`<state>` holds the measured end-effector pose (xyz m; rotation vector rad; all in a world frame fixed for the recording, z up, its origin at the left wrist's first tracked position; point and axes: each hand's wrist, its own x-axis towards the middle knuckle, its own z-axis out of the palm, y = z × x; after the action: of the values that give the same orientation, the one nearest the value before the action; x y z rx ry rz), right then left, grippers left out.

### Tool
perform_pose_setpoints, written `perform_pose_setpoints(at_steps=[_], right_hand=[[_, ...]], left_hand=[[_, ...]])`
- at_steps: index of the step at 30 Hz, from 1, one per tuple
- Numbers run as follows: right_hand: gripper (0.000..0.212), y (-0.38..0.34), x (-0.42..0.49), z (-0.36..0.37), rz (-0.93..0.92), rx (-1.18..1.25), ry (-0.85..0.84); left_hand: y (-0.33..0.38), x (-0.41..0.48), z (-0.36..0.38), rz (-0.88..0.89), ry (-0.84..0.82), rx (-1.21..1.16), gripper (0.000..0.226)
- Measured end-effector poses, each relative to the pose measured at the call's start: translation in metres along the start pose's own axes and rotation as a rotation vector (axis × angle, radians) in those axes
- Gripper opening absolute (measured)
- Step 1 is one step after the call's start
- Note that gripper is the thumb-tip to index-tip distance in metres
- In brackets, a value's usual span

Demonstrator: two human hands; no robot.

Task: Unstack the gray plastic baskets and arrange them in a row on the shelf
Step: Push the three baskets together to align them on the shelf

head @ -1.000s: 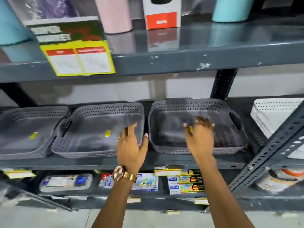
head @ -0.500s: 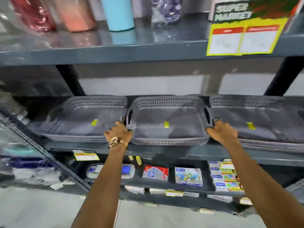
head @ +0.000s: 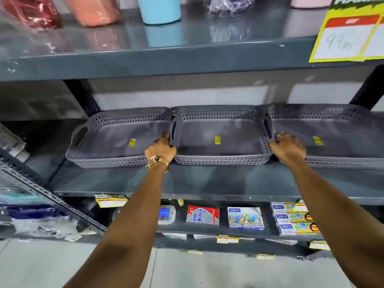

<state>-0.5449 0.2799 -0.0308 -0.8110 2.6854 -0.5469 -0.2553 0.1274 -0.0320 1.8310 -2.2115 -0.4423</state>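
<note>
Three gray perforated plastic baskets stand side by side on the dark shelf (head: 207, 181), each with a small yellow sticker inside. My left hand (head: 161, 151), with a gold watch at the wrist, grips the left handle of the middle basket (head: 220, 161). My right hand (head: 288, 147) grips that basket's right handle. The left basket (head: 108, 159) touches the middle one. The right basket (head: 342, 140) runs out of view at the right edge.
Tumblers in red, pink and blue wrap stand on the upper shelf (head: 187, 57), with a yellow price sign (head: 345, 38) at its right. Stationery boxes (head: 245, 217) lie on the lower shelf. A slotted metal brace (head: 52, 200) slants at the left. Light floor below.
A second ago my hands hovered open over two baskets further right; the view then swung left and both hands took the middle basket's handles. The view has since come closer.
</note>
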Motion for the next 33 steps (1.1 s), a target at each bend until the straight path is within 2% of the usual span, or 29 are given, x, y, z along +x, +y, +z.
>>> perform_pose_setpoints(at_steps=[7, 11, 19, 28, 33], right_hand=[[0.04, 0.013, -0.028, -0.002, 0.012, 0.036, 0.038], [0.033, 0.032, -0.052, 0.001, -0.014, 0.045, 0.086], [0.034, 0.059, -0.083, 0.004, -0.024, 0.0, 0.105], [0.011, 0.055, -0.081, 0.0, -0.074, 0.006, 0.124], [0.012, 0.054, -0.077, -0.001, -0.077, -0.002, 0.136]], left_hand=[[-0.01, -0.019, -0.002, 0.023, 0.051, -0.005, 0.037], [-0.025, -0.046, 0.0, 0.042, 0.071, -0.011, 0.039], [-0.043, -0.082, 0.005, 0.019, 0.103, 0.014, 0.037], [-0.037, -0.084, 0.004, -0.036, 0.117, 0.027, 0.034], [-0.035, -0.079, 0.003, -0.034, 0.121, 0.014, 0.035]])
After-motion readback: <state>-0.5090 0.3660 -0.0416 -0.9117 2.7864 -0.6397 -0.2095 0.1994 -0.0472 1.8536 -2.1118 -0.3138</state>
